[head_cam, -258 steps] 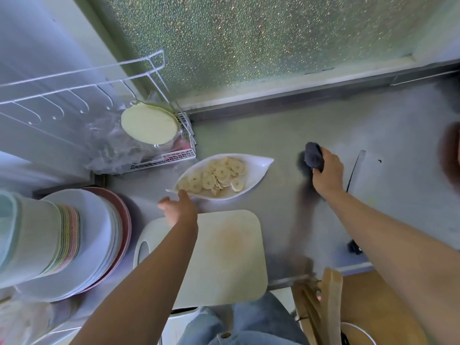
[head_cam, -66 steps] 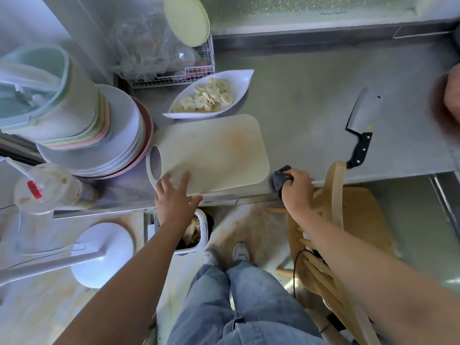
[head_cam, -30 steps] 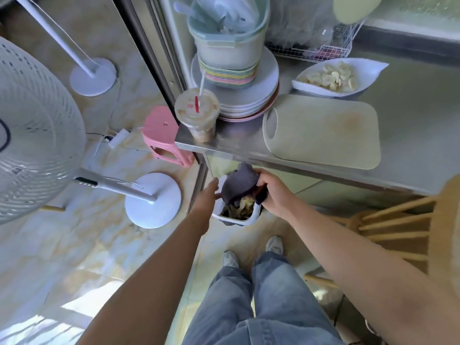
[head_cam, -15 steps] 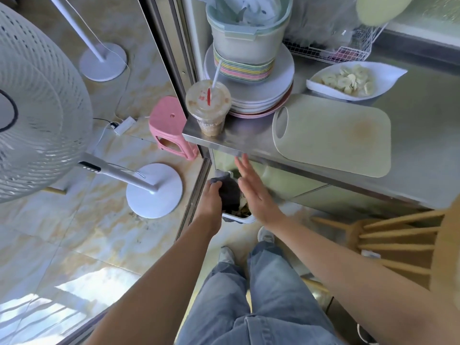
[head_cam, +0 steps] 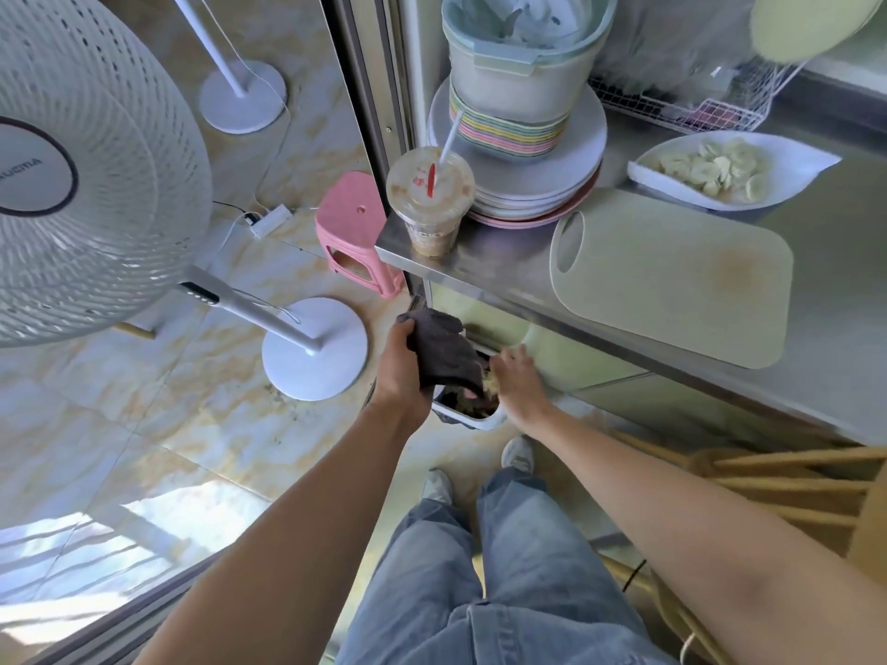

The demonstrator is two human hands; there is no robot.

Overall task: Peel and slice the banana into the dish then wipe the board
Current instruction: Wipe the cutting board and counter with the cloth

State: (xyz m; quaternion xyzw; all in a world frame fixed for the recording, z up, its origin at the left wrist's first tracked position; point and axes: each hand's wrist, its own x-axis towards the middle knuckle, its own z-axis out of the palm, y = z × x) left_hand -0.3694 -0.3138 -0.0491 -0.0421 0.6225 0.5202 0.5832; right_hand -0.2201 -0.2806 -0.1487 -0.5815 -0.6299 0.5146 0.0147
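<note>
Head view: left hand (head_cam: 401, 371) grips a dark grey cloth (head_cam: 444, 350) over a small white floor bin (head_cam: 480, 419), evidently to shed scraps; right hand (head_cam: 521, 381) beside it is blurred, grip indeterminate. On the steel worktop (head_cam: 504, 266): pale green plastic board (head_cam: 672, 276), banana slices (head_cam: 715, 170) in white dish (head_cam: 792, 160).

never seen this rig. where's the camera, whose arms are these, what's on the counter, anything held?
There is no robot here: a person works with bare hands. The single picture comes from a wide-angle camera worn on their head, looking forward and down, so the arms are their own.

The left hand grips a dark grey cloth over a small white bin on the floor. The right hand is at the cloth's lower edge, too blurred to tell its grip.

On the steel counter lie a pale rectangular cutting board, a white pointed dish of banana slices, a stack of plates and a lidded plastic cup with a straw.
</note>
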